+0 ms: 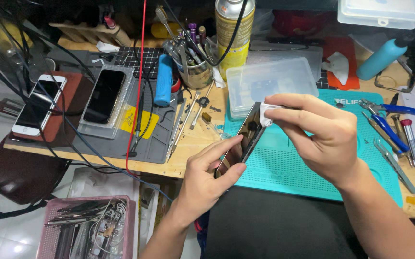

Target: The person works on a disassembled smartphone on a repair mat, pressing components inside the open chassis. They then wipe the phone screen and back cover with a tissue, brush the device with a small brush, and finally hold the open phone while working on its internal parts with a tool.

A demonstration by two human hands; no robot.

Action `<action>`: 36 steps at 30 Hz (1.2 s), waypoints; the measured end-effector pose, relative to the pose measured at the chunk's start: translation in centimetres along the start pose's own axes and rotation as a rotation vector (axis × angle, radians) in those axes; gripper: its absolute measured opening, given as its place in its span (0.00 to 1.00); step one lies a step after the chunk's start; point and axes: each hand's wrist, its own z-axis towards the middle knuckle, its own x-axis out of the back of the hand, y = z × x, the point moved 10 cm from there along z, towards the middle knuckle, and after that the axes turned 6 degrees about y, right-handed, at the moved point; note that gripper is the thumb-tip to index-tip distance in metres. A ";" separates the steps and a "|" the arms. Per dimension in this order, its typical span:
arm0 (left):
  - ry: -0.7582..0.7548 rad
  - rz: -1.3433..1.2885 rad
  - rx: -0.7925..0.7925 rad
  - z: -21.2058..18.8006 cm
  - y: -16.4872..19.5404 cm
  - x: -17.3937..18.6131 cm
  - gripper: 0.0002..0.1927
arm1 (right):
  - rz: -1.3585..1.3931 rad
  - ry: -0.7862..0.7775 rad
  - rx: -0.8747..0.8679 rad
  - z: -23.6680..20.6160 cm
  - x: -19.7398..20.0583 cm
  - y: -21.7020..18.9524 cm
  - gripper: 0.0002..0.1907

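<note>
Two bare hands hold one dark, glossy slab-shaped phone (246,139) tilted on edge above the near-left corner of a teal perforated silicone work mat (289,168). The left hand (207,175) clamps the phone's lower end between thumb and fingers; the right hand (320,136) is closed on a small white wad of cloth (266,112), pressing it against the phone's upper end.

With only fingertips gripping a slick, upright edge, the phone could likely slip and drop onto the mat or off the table's front. Pressing too hard with the cloth might twist it out of the left hand's pinch.

Clutter crowds the wooden bench (195,141): a clear lidded plastic box (272,81) just behind the phone, blue-handled pliers (392,122) on the mat's right side, a metal cup of tools (195,67), a tall yellow spray can (234,33), and a grey mat (155,139) carrying a black phone in a clear tray (104,98). A white phone (39,105) lies far left, a pink basket of parts (90,228) below.
</note>
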 end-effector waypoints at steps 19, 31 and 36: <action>0.074 -0.057 0.133 -0.2 -2.8 1.0 0.27 | -0.188 -0.175 0.360 -2.2 -3.3 -5.1 0.19; -0.264 -0.568 0.283 -0.4 -5.4 -1.4 0.29 | 0.127 -0.013 -0.140 0.5 -0.9 1.2 0.08; -0.328 -0.766 0.337 -0.8 -4.7 -1.7 0.30 | 0.219 -0.004 -0.434 0.1 -1.5 4.8 0.07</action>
